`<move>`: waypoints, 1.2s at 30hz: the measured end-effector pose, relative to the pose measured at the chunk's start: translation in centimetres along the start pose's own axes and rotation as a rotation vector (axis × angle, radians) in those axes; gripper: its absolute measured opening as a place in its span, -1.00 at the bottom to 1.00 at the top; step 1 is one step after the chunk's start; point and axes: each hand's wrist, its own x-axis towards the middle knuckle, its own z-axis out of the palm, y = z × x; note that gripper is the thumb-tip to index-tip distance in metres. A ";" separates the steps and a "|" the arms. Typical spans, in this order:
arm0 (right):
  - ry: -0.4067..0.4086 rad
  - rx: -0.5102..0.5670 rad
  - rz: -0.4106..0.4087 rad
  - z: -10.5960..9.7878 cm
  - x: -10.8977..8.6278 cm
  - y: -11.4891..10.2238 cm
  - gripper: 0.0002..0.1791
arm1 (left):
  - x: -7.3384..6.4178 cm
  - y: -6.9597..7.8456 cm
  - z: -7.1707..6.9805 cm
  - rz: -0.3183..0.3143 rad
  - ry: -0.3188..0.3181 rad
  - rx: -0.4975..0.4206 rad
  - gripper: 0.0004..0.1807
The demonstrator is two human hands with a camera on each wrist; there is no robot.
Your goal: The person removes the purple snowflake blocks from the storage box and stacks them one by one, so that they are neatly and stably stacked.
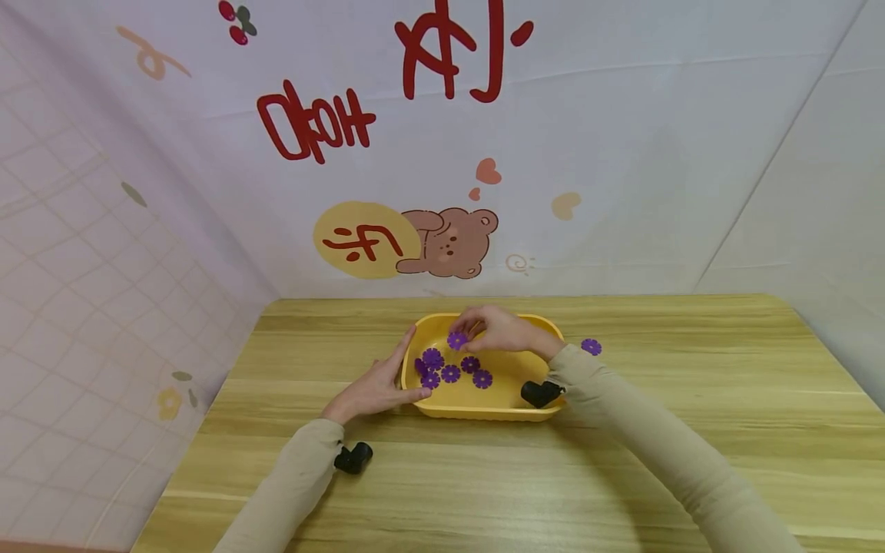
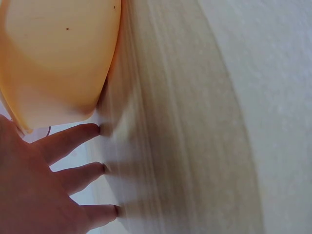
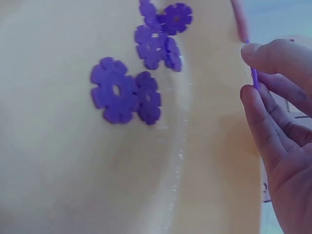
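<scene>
Several purple notched plastic discs, like snowflake building pieces, lie inside a yellow plastic bin, mostly toward its left end. Above the bin's far side my right hand pinches one purple snowflake disc between thumb and fingers. Seen edge-on in the right wrist view, that disc is a thin purple strip. Around the bin's left end my left hand is spread, index finger along the rim and thumb reaching over the front left corner. Its other fingers are straight, tips down at the tabletop.
One loose purple disc lies on the wooden table right of the bin. A white printed cloth hangs behind the table. Black wrist devices sit at both cuffs; the right one is over the bin's front right corner.
</scene>
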 end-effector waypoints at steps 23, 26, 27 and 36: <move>0.198 -0.038 0.011 -4.3 -3.6 -0.5 -0.65 | 0.0 0.0 -0.5 0.005 -0.008 -0.003 0.21; 0.208 -0.020 0.027 -4.7 -4.1 -0.5 -0.64 | 0.0 0.0 -0.5 0.007 -0.011 -0.002 0.20; 0.210 -0.021 0.033 -4.8 -4.3 -0.5 -0.64 | 0.0 0.0 -0.5 0.009 -0.011 -0.003 0.19; 0.207 -0.015 0.077 -6.0 -6.1 -0.3 -0.67 | 0.2 -0.2 -0.5 0.012 -0.010 0.000 0.20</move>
